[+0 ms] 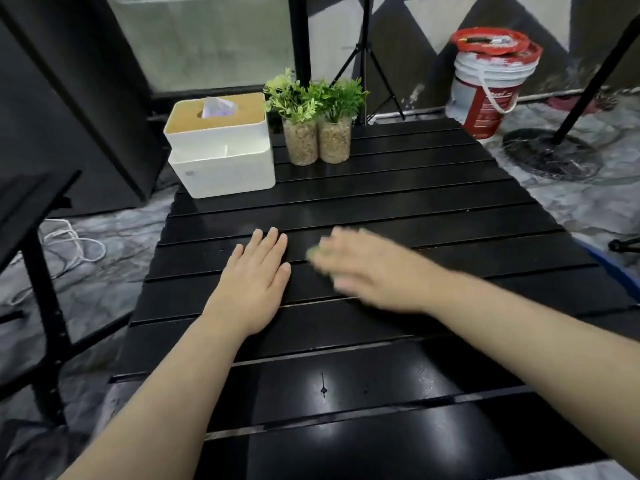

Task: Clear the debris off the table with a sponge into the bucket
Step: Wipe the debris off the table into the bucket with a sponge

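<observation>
My left hand [258, 271] lies flat on the black slatted table [398, 188], fingers together and pointing away from me, holding nothing. Just to its right, my right hand [367, 268] is blurred by motion and presses down on a greenish sponge [317, 252], of which only a small edge shows under the fingertips. A blue rim [609, 261] peeks past the table's right edge; I cannot tell whether it is the bucket. I can make out no debris on the dark slats.
A white tissue box [221, 147] with a wooden lid stands at the table's back left. Two small potted plants [317, 116] in pebble-filled glasses stand beside it. On the floor behind are a paint-stained pail [491, 81], a tripod [363, 57] and a round stand base [550, 154].
</observation>
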The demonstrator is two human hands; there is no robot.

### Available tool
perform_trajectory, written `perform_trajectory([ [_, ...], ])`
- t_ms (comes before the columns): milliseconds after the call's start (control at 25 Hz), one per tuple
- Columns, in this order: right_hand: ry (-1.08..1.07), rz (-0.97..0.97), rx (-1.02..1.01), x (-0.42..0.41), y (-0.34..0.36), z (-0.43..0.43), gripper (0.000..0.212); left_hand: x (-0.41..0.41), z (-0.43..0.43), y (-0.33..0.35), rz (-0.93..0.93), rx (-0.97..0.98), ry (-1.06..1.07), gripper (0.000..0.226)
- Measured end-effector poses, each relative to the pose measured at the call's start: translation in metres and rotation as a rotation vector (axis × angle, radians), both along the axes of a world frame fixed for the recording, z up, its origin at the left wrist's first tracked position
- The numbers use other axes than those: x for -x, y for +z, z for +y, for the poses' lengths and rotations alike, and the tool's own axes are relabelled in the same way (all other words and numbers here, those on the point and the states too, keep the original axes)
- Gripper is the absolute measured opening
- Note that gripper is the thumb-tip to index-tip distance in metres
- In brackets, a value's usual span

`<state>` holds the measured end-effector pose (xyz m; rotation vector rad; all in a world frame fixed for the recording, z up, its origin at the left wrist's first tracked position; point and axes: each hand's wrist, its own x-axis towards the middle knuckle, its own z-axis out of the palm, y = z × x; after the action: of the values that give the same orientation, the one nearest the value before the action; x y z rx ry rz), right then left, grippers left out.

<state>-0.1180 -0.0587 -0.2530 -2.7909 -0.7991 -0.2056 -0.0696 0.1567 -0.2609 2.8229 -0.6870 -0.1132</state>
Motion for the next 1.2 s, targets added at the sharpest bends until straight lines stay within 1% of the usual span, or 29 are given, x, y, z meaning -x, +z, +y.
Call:
perform_trajectory([
  [40, 0.19, 0.016, -0.007, 0.027, -0.003, 0.005, 0.043, 0.0, 0.0, -0.002, -0.01, -0.006, -0.004, 0.055],
  [80, 0.312, 0.061, 0.0, 0.039, -0.002, 0.0, 0.041, -0.001, 0.0, -0.003, -0.012, -0.005, -0.002, 0.055],
  [120, 0.356, 0.028, 0.015, 0.032, -0.004, -0.013, 0.039, -0.001, -0.001, -0.003, -0.008, 0.0, 0.002, 0.053],
  [160, 0.293, -0.008, 0.042, 0.016, -0.005, -0.025, 0.039, -0.002, -0.001, -0.003, 0.0, 0.005, 0.007, 0.052],
  [200, 0.123, -0.031, 0.036, -0.009, -0.007, -0.038, 0.04, -0.002, -0.001, -0.003, 0.004, 0.004, 0.011, 0.052],
  [280, -0.346, -0.043, -0.059, -0.061, -0.003, -0.045, 0.042, 0.001, -0.001, -0.001, 0.004, 0.005, 0.017, 0.052],
  [320, -0.507, 0.016, -0.094, -0.074, -0.002, -0.032, 0.041, 0.002, -0.002, 0.001, 0.011, 0.023, 0.011, 0.051],
  [360, -0.539, 0.035, -0.103, -0.074, -0.006, -0.014, 0.039, 0.003, -0.003, 0.003, 0.041, 0.067, -0.004, 0.051],
  [400, -0.435, 0.001, -0.102, -0.059, -0.007, 0.008, 0.038, 0.005, -0.002, 0.008, 0.097, 0.159, -0.013, 0.05],
  [440, -0.24, -0.07, -0.085, -0.034, -0.009, 0.028, 0.039, 0.004, 0.004, 0.015, 0.164, 0.283, 0.002, 0.048],
  [480, -0.015, -0.066, -0.067, -0.004, -0.009, 0.043, 0.041, 0.002, 0.015, 0.022, 0.223, 0.409, 0.031, 0.047],
  [520, 0.173, -0.024, -0.046, 0.019, -0.008, 0.049, 0.041, -0.003, 0.031, 0.027, 0.236, 0.488, 0.059, 0.045],
  [560, 0.3, 0.032, -0.029, 0.026, -0.005, 0.046, 0.04, -0.009, 0.051, 0.029, 0.197, 0.478, 0.069, 0.044],
  [600, 0.363, 0.016, -0.011, 0.019, -0.004, 0.041, 0.04, -0.015, 0.072, 0.029, 0.151, 0.404, 0.073, 0.045],
  [640, 0.339, -0.017, 0.004, 0.002, -0.003, 0.038, 0.041, -0.019, 0.092, 0.026, 0.116, 0.311, 0.071, 0.046],
  [680, 0.224, -0.024, -0.001, -0.025, -0.005, 0.034, 0.041, -0.021, 0.106, 0.023, 0.108, 0.224, 0.074, 0.047],
  [720, 0.052, -0.029, -0.011, -0.058, -0.004, 0.034, 0.038, -0.02, 0.115, 0.018, 0.113, 0.166, 0.081, 0.048],
  [800, -0.239, 0.012, -0.075, -0.101, -0.002, 0.059, 0.036, -0.016, 0.122, 0.008, 0.099, 0.134, 0.094, 0.05],
  [840, -0.282, 0.022, -0.079, -0.104, -0.003, 0.077, 0.038, -0.015, 0.122, 0.004, 0.08, 0.14, 0.092, 0.05],
  [880, -0.209, 0.001, -0.081, -0.089, -0.003, 0.095, 0.039, -0.015, 0.122, 0.002, 0.066, 0.149, 0.089, 0.05],
  [920, -0.04, -0.019, -0.082, -0.065, -0.005, 0.11, 0.04, -0.015, 0.122, 0.0, 0.056, 0.144, 0.09, 0.05],
  [1000, 0.344, 0.045, -0.08, -0.013, -0.007, 0.12, 0.04, -0.015, 0.122, -0.002, 0.051, 0.123, 0.096, 0.05],
  [1040, 0.465, 0.096, -0.068, -0.004, -0.003, 0.116, 0.041, -0.016, 0.122, -0.003, 0.046, 0.12, 0.097, 0.05],
  [1080, 0.516, 0.062, -0.052, -0.01, 0.0, 0.11, 0.041, -0.015, 0.122, -0.003, 0.037, 0.12, 0.098, 0.051],
  [1120, 0.465, -0.014, -0.034, -0.027, -0.001, 0.105, 0.04, -0.015, 0.122, -0.004, 0.032, 0.121, 0.098, 0.051],
  [1160, 0.334, -0.049, -0.014, -0.05, -0.003, 0.099, 0.04, -0.016, 0.122, -0.005, 0.033, 0.119, 0.098, 0.05],
  [1200, 0.137, -0.053, 0.006, -0.08, -0.005, 0.095, 0.039, -0.016, 0.122, -0.005, 0.044, 0.118, 0.098, 0.051],
])
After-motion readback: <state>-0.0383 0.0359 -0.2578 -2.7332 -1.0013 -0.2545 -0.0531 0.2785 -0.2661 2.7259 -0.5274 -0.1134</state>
